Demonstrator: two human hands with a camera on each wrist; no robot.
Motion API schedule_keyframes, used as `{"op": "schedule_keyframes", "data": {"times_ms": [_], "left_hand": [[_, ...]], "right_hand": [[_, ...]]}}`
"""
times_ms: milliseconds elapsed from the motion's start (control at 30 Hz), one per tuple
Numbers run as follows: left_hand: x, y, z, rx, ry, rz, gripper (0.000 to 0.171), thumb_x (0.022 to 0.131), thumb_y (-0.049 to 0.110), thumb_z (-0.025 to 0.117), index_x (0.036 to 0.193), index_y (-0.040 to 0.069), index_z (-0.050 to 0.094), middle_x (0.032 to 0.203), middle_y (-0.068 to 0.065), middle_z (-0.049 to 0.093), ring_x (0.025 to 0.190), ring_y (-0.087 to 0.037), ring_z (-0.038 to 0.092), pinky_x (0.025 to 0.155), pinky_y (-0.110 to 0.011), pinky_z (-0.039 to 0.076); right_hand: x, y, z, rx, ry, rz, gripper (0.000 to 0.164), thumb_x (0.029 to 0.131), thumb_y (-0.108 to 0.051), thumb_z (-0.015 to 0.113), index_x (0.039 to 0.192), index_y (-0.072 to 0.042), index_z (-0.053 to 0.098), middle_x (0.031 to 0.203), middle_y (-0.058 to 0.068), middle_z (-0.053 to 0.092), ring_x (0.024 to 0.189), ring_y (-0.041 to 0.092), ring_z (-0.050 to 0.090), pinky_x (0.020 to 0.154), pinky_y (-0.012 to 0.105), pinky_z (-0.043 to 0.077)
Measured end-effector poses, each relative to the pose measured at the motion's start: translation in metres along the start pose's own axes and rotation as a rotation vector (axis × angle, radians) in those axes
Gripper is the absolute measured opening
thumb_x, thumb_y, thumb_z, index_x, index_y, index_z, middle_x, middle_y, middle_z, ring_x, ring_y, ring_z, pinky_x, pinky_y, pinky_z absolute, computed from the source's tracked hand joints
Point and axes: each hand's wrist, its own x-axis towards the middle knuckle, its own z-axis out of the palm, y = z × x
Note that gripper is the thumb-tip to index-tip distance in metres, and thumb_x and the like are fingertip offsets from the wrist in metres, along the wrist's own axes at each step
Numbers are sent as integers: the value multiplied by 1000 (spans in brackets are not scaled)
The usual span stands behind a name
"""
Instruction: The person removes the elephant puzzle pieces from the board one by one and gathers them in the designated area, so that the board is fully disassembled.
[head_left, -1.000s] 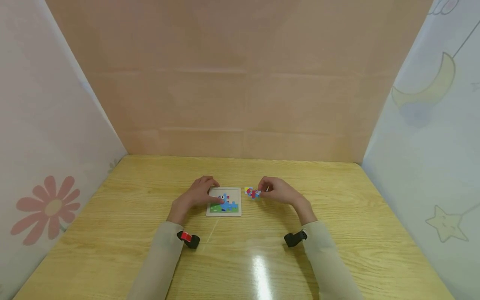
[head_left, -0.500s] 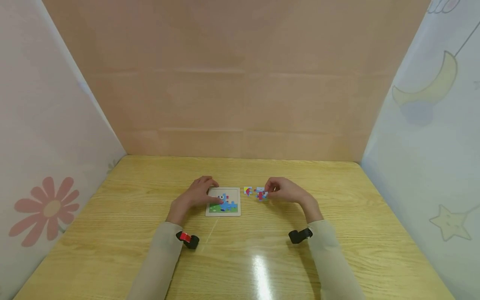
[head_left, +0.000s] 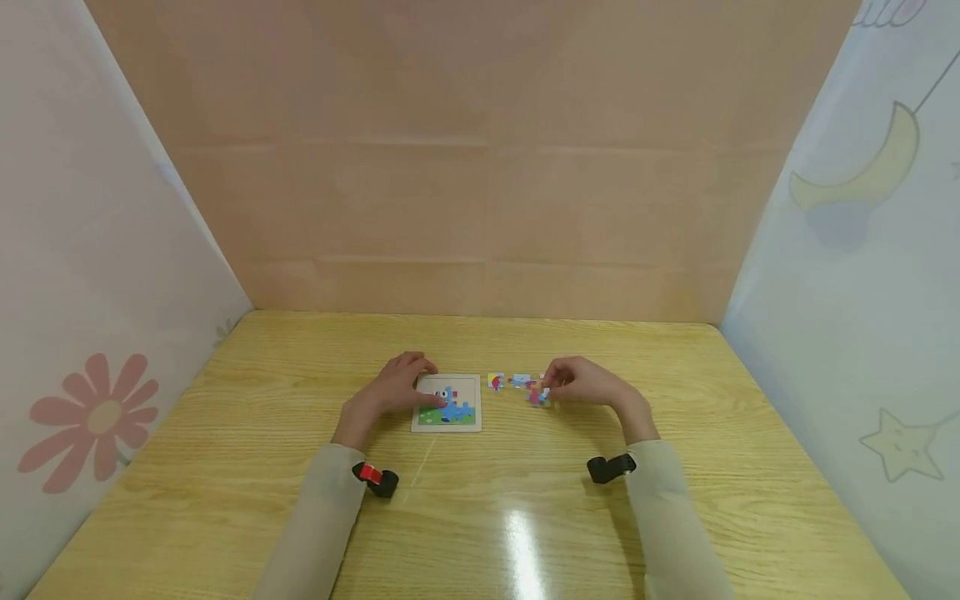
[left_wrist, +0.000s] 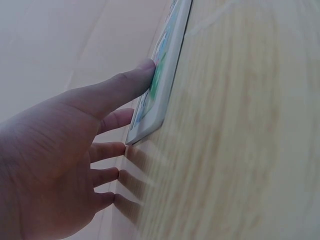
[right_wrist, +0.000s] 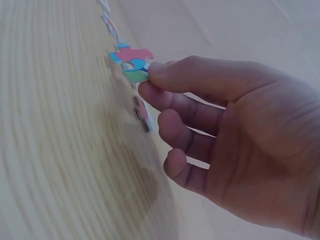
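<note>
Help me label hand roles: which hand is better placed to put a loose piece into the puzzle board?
Probably the right hand: it pinches a puzzle piece beside the puzzle board. The left hand rests on the board's left side and holds no piece.

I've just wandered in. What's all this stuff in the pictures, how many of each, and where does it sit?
Puzzle board: 1, pale frame with blue and green picture, on the table
Held piece: 1, red, blue and green, right of the board
Loose pieces: at least 3, multicoloured, on the table by the held piece
Table: 1, yellowish wood grain, beneath everything
Backdrop: 1, brown, behind the table
Flower: 1 large, pink, left wall
Moon: 1, yellowish, right wall
Star: 1, pale, right wall
Wrist cameras: 2, black, left one with red, at the cuffs
Sleeves: 2, beige, on the forearms
Left hand: 1, thumb on the board
Right hand: 1, pinching the held piece
</note>
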Motion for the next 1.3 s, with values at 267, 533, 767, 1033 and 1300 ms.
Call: {"op": "schedule_keyframes", "data": {"times_ms": [267,533,767,1033,1300], "left_hand": [[1,-1,0,1,-4,8,69,80,57,75,133,16,58,161,-15,30,149,-39,23,120,-60,22],[3,0,-1,5,-8,-2,70,80,58,75,134,17,58,162,-14,28,150,-38,21,120,-60,22],[1,-2,0,-17,-6,-2,71,79,60,74,133,16,58,161,-14,29,149,-38,22,120,-60,22],[0,-8,-1,-26,-37,20,62,86,55,69,134,18,58,162,-14,27,150,-40,19,120,-62,20],[0,-11,-3,-16,-53,47,64,85,52,72,137,18,56,163,-15,25,152,-41,16,120,-63,17]], "right_hand": [[-11,2,-8,16,-43,66,18,90,-9,69,104,3,65,92,16,68,79,18,57,68,28,47],[-13,10,-13,54,-75,101,17,89,-10,69,101,0,65,88,9,68,75,19,58,65,30,48],[-15,8,-12,62,-93,111,18,91,-9,66,105,2,65,89,8,68,73,17,54,66,29,47],[-15,2,-11,24,-74,130,17,93,-12,65,106,-1,65,89,6,65,74,17,52,67,30,47],[-14,-5,-9,32,-56,106,17,96,-12,63,109,-1,65,92,13,66,71,25,52,65,35,46]]}}
